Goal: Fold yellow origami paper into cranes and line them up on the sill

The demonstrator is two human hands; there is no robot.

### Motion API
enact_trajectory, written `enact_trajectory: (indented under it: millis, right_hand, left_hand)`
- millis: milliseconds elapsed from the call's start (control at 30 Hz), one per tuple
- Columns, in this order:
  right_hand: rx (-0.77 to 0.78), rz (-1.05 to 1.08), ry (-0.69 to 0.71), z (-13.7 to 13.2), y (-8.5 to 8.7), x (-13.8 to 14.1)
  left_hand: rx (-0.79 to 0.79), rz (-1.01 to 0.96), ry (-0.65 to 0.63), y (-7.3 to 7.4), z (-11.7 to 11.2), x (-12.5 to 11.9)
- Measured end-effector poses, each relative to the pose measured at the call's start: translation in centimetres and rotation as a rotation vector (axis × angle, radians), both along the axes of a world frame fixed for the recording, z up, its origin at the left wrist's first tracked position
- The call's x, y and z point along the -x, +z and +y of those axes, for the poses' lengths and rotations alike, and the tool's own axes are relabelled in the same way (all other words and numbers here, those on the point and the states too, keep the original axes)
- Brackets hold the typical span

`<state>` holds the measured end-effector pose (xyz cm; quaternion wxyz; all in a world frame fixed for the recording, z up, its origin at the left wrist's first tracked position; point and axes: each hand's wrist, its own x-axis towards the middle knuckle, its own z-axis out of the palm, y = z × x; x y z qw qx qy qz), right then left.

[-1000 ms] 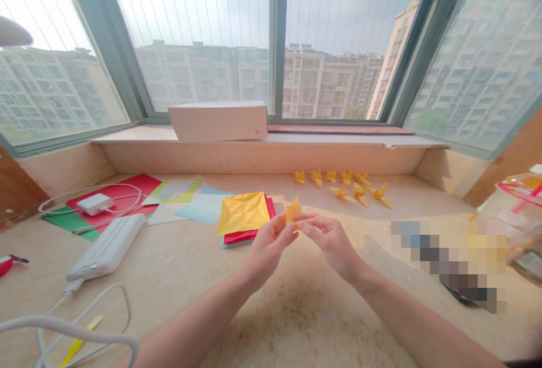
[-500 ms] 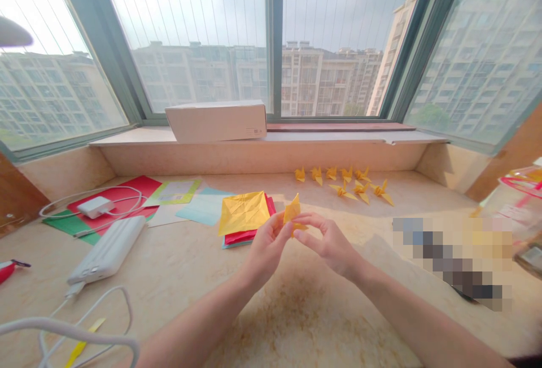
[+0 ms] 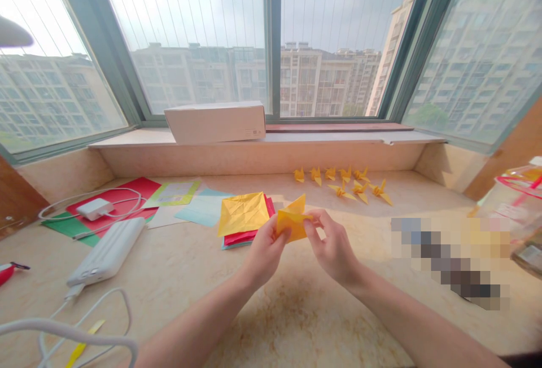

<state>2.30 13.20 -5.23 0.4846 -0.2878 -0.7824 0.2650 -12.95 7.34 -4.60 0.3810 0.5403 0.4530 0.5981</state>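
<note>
Drawn slightly apart since a moment ago, the left hand (image 3: pixel 265 252) and right hand (image 3: pixel 332 246) now hold the folded yellow paper (image 3: pixel 293 220) opened wider
Each hand pinches it between thumb and fingers, the left at its lower left edge and the right at its right tip, with the paper held in the air between them and one point standing up. Just beyond the left hand, a creased yellow sheet (image 3: pixel 242 214) lies on red and teal sheets (image 3: pixel 249 238). Ahead of the right hand, eight yellow paper cranes (image 3: pixel 359 190) stand in two loose rows on the counter (image 3: pixel 296 323). Well left of the left hand, a white power bank (image 3: pixel 105 258) lies near a white charger (image 3: pixel 95 209) resting on red paper (image 3: pixel 114 198), and a white cardboard box (image 3: pixel 215 122) sits on the window sill (image 3: pixel 339 136) farther ahead
</note>
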Motion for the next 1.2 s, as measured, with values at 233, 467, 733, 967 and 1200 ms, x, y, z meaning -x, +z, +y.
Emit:
enact_trajectory:
  millis: [233, 467, 733, 967, 1200]
  right_hand:
    - [-0.163, -0.062, -0.065, -0.1, 0.2, 0.0]
    - [-0.214, -0.069, -0.079, 0.0, 0.4, 0.2]
    - [-0.051, 0.082, -0.072, 0.7, 0.0, -0.2]
    - [-0.262, -0.145, 0.094, 0.5, 0.1, -0.4]
    - [-0.101, -0.011, -0.059, 0.3, 0.0, 0.0]
  left_hand:
    - [0.029, -0.043, -0.006, -0.4, 0.1, -0.1]
    - [0.019, 0.058, -0.002, -0.7, 0.0, 0.0]
    - [0.094, -0.143, -0.081, 0.0, -0.5, -0.4]
    - [0.13, -0.202, -0.078, 0.0, -0.7, -0.4]
    - [0.091, -0.08, -0.06, -1.1, -0.3, -0.1]
